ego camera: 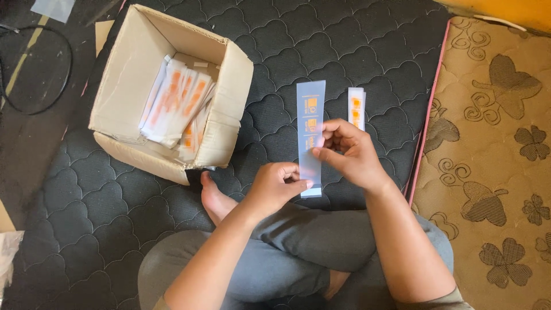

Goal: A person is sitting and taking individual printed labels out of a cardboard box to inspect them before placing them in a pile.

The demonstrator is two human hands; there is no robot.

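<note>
Legs: crossed in grey trousers [298,252] at the near edge, one bare foot [213,198] pointing toward the box.
Left hand [276,185]: fingers closed, pinching the near end of the translucent sleeve.
Right hand [350,154]: fingers closed on the sleeve's right edge, about mid-length.
Translucent sleeve [310,112]: long, narrow, bluish plastic with orange printing; held lengthwise above the mattress, far end free.
Small packet [356,106]: white with orange marks, lying on the mattress just right of the sleeve.
Cardboard box [123,86]: open, far left, holding a pile of white-and-orange packets [175,103].
Mattress [321,46]: dark, quilted.
Patterned mat [493,143]: beige, right side.
</note>
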